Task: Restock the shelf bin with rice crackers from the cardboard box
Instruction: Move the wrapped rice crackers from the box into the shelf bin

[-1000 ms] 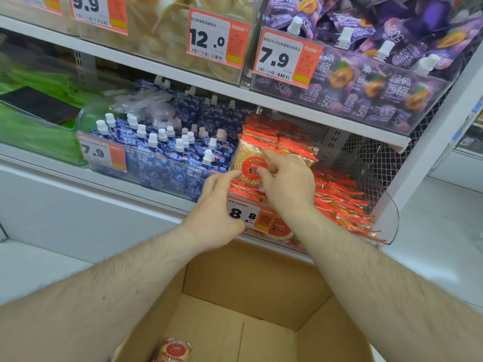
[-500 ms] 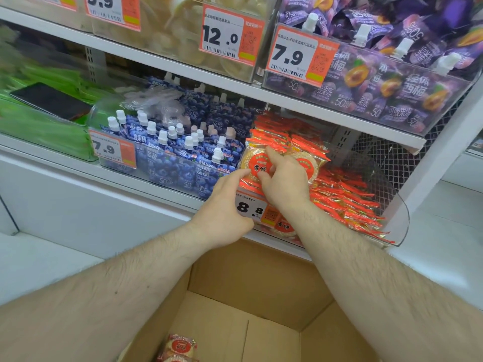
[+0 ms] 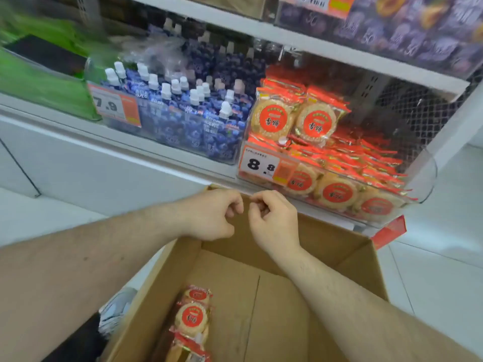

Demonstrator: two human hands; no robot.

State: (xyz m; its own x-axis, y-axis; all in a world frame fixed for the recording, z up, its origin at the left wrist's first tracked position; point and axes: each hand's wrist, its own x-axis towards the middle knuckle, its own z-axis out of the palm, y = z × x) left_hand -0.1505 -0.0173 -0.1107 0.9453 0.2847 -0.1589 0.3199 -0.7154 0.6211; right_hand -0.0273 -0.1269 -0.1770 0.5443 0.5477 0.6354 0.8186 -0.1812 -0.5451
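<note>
Inside the cardboard box [image 3: 300,304], nearest you, lie the remaining rice crackers [image 3: 192,318]: light, brittle, slick-wrapped; take them by the packet edges. Above the box's far wall, your left hand [image 3: 213,214] and right hand [image 3: 273,218] hang loosely curled, empty. Beyond the box, the shelf bin [image 3: 420,176] holds stocked packets.

Both hands hang over the open cardboard box [image 3: 350,246], the left hand [image 3: 211,214] and right hand [image 3: 274,218] close together, fingers [image 3: 257,203] loosely curled and holding nothing. Just beyond the fingers sits the clear shelf bin [image 3: 423,178] with an 8.8 price tag [image 3: 261,164], filled with rice cracker packs [image 3: 271,118], two standing upright on top. Below the fingers, deep in the box, lie a few more cracker packs [image 3: 192,318]. Left of the bin stand blue spouted pouches [image 3: 183,111]
</note>
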